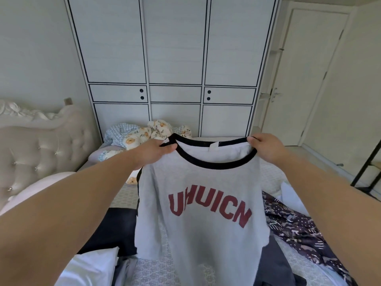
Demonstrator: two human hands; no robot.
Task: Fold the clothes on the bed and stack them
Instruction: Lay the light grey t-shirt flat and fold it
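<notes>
Head view: one white wardrobe with dark-lined panels fills the far wall, with one white door to its right. Below it lies one bed with a tufted cream headboard at the left. One grey T-shirt with a black collar and dark red lettering hangs upright in the air over the middle of the bed, front toward the camera, its hem low over the bedding. Other clothes lie beneath and around it: one navy garment at the left, one dark patterned garment at the right, one white garment at the lower left. One floral bundle sits at the far end of the bed. Both arms reach forward, well apart. The left hand pinches the collar at the shirt's left shoulder; the right hand grips the collar at the right shoulder, fingers curled over the black trim.
</notes>
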